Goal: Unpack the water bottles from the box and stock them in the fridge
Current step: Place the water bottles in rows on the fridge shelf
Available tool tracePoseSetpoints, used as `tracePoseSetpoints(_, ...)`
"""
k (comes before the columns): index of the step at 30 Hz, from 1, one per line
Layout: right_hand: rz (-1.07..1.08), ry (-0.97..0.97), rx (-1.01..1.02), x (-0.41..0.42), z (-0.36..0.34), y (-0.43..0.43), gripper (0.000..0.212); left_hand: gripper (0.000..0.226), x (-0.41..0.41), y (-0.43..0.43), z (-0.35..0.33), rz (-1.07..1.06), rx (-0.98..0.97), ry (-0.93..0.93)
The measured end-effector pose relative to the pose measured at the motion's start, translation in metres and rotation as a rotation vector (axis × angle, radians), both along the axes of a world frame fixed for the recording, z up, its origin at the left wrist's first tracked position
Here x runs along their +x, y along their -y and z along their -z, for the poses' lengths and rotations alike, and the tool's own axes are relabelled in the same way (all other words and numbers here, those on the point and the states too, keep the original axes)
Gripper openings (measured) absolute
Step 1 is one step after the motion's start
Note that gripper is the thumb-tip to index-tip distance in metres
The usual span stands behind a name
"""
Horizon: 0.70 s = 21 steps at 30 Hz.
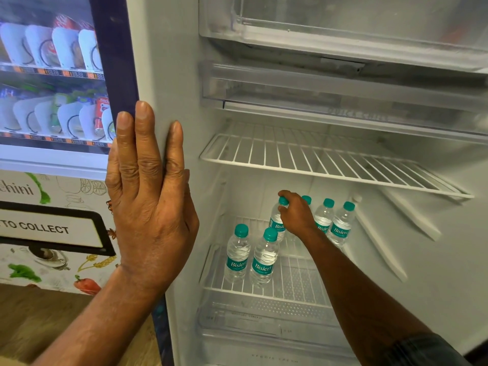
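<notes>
While the left grip (150, 202) is laid flat, fingers straight, against the front edge of the open fridge (182, 75), the right grip (295, 215) is curled round the cap and neck of a water bottle (276, 221) standing at the left end of the back row on the lower wire shelf (298, 283). To its right three more bottles (342, 228) are ranged, one partly hidden by the hand, and two front bottles (264, 260) are stood upright side by side nearer the shelf's front.
</notes>
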State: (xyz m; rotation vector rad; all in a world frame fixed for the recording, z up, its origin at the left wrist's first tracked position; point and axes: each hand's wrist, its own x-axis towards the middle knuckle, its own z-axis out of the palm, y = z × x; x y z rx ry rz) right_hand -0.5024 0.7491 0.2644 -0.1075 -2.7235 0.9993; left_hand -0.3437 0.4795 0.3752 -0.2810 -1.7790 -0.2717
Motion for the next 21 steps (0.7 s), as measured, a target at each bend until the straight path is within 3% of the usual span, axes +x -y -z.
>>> tracePoseSetpoints(7, 0.017, -0.066, -0.026, 0.003, 0.008, 0.001, 0.039, 0.054, 0.0, -0.001, 0.0, -0.013, 0.009, -0.002)
tracePoseSetpoints(21, 0.07, -0.034, -0.328, 0.022, 0.022, 0.005, 0.034, 0.056, -0.001, 0.0, 0.001, -0.005, 0.003, -0.004)
